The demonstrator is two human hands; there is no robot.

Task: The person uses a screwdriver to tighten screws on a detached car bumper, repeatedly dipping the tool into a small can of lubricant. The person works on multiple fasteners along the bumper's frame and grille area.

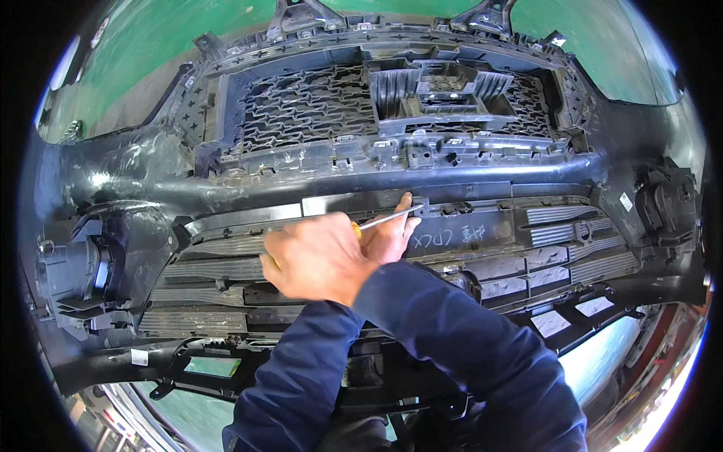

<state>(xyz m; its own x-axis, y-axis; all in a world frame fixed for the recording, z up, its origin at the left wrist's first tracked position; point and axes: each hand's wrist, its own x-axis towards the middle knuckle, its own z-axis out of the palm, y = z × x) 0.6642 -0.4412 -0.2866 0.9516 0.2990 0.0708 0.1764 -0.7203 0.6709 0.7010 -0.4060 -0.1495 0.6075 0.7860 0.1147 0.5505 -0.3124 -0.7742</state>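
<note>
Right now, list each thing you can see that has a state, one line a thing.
Screwdriver: held, shaft slanting up to the right
Right hand: closed around the screwdriver, blurred
Left hand: thumb and index finger apart
Right sleeve: crossed over the left sleeve
Car bumper: inner side facing the camera
Mesh grille: fitted in the bumper
White label: stuck on

Right hand [320, 252] – partly motion-blurred, crossed over the left sleeve [301, 369] – grips a yellow-handled tool [388, 218] with a slim metal shaft. Tip at a small black tab [425, 210] on the bumper [384, 175]; contact hard to confirm. Left hand [385, 241] near the shaft, fingers extended. Grille mesh [309, 105] above.
</note>
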